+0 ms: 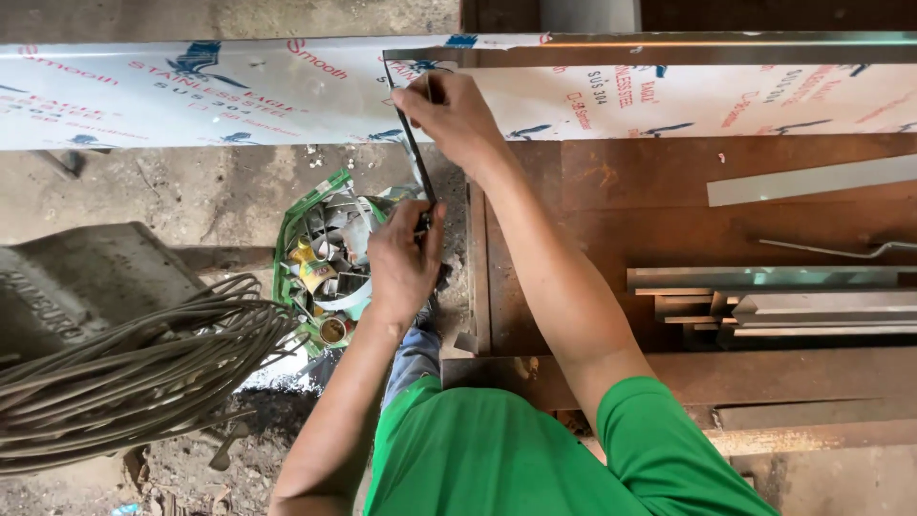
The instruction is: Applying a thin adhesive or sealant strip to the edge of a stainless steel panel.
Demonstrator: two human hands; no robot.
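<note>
Light: soft, even daylight, fairly bright.
Glare: a bright streak on the metal edge [726, 43] along the top; sheen on the steel strips [764, 279].
Shadows: faint, diffuse under the bench [669, 220].
Focus: sharp centrally.
Edges: slight wide-angle bending.

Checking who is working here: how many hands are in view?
2. The right hand grips the top of a thin metal strip against the film-covered steel sheet; the left hand holds its lower end, above the scrap bin. No other hands show.
</note>
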